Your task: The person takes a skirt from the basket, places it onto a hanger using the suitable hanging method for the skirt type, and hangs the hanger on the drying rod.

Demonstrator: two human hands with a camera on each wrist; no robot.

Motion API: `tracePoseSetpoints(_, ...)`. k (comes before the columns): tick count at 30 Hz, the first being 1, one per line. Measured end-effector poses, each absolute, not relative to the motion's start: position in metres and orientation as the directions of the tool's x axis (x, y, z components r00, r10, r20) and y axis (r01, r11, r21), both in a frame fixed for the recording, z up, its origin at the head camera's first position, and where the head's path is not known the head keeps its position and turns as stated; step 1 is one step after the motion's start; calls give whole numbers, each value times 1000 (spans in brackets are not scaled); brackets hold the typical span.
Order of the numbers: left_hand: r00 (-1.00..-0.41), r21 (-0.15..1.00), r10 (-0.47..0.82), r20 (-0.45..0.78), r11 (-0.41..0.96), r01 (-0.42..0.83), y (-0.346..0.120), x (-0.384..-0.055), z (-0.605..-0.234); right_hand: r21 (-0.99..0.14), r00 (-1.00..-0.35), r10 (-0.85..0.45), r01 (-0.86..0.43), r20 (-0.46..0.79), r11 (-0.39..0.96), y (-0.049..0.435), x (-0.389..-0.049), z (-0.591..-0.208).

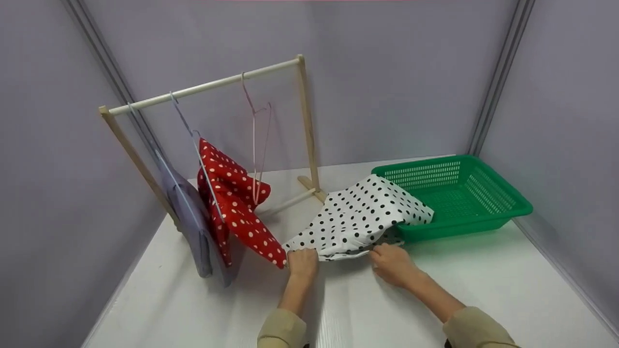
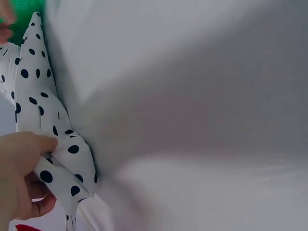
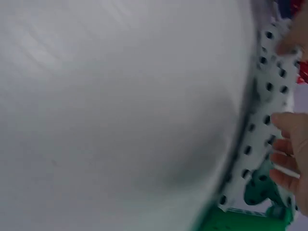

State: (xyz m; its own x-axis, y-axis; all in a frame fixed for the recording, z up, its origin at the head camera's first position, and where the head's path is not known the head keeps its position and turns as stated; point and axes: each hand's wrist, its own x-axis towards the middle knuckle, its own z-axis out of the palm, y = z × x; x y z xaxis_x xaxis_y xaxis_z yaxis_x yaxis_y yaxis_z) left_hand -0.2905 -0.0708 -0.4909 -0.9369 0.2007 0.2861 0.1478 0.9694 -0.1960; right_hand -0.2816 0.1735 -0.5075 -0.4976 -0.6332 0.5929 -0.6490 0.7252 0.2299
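Note:
A white cloth with black dots (image 1: 355,212) lies spread between my hands, its far right part over the green basket's (image 1: 488,220) near left corner. My left hand (image 1: 303,262) pinches the near left edge; the left wrist view shows the thumb (image 2: 45,143) on the dotted fabric. At the near right edge is my right hand (image 1: 394,265). Its fingers (image 3: 284,178) look loosely bent and spaced apart in the blurred right wrist view, in front of the fabric. A red cloth with white dots (image 1: 237,208) hangs just left of my left hand.
A wooden rack (image 1: 208,86) stands at the back left. On its bar hang a pink hanger (image 1: 254,140), a blue hanger (image 1: 183,116) by the red cloth, and a grey garment (image 1: 191,217). Pale walls enclose the white table (image 1: 522,290).

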Motion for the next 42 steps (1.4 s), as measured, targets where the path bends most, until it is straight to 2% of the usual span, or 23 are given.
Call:
tracePoseSetpoints(2,-928,-200,214,306,967,157,-73,-290,-493,255,-544,-591,-569,595,782,167,-284,-524)
tracePoseSetpoints(4,-916,-201,233,327,964,173,-75,-289,-495,233,-568,-513,-493,644,838,163,-287,-536)
tracePoseSetpoints(8,-905,-196,244,348,963,184,-76,-287,-496,106,-613,-346,-393,711,914,158,-295,-548)
tracePoseSetpoints(13,-902,-194,240,358,965,179,-75,-286,-494,-47,-685,-166,-282,709,958,153,-300,-549)
tracePoseSetpoints(16,-898,-193,247,364,963,187,-74,-286,-495,-104,-735,-103,-230,670,968,154,-297,-548)
tracePoseSetpoints(18,-893,-188,251,373,963,192,-75,-285,-495,-117,-744,-93,-225,662,967,155,-295,-546)
tracePoseSetpoints(21,-891,-173,254,376,964,202,-77,-285,-498,-137,-675,-97,-285,732,949,157,-291,-540)
tracePoseSetpoints(24,-895,-154,254,368,965,210,-81,-285,-502,-122,-525,-118,-400,843,908,157,-289,-525)
tracePoseSetpoints(27,-906,-141,242,348,969,204,-83,-286,-504,-53,-388,-166,-494,907,868,153,-288,-506)
tracePoseSetpoints(32,-921,-128,230,313,972,199,-84,-286,-506,51,-220,-219,-584,951,810,140,-286,-480)
tracePoseSetpoints(35,-911,-141,244,333,968,208,-84,-285,-508,111,-122,-235,-618,964,778,131,-286,-470)
tracePoseSetpoints(38,-890,-147,254,379,966,213,-85,-283,-510,163,-56,-259,-646,964,745,121,-289,-463)
tracePoseSetpoints(42,-871,-130,250,422,968,215,-85,-281,-511,181,-42,-285,-682,958,709,116,-295,-456)
